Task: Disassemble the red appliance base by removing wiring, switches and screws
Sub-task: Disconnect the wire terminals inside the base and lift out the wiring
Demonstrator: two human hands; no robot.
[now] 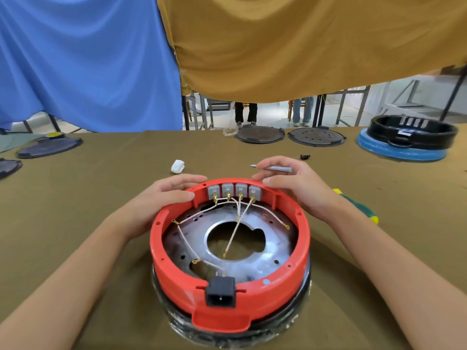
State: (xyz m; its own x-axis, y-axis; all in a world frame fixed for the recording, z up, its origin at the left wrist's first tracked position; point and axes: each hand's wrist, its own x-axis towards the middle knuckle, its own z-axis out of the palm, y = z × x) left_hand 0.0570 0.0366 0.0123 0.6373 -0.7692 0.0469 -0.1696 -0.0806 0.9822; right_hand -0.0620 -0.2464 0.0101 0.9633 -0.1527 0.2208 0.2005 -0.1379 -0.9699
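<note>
The red appliance base [265, 296] sits upside down in front of me on a black ring. Inside it lies a metal plate [275, 251] with a large central hole. Several grey switches [235, 190] line the far inner wall, and white wires [235, 231] run from them across the plate. A black power socket [220, 291] sits in the near wall. My left hand [161, 195] rests on the far left rim, thumb by the leftmost switch. My right hand [298, 185] holds the far right rim, fingers curled over the edge.
A grey pen-like tool [275, 168] lies behind my right hand, and a green-yellow screwdriver handle [358, 205] to its right. A white lump [177, 166] is behind the base. Dark round plates [260, 134] and a blue-black base [409, 140] stand at the table's far edge.
</note>
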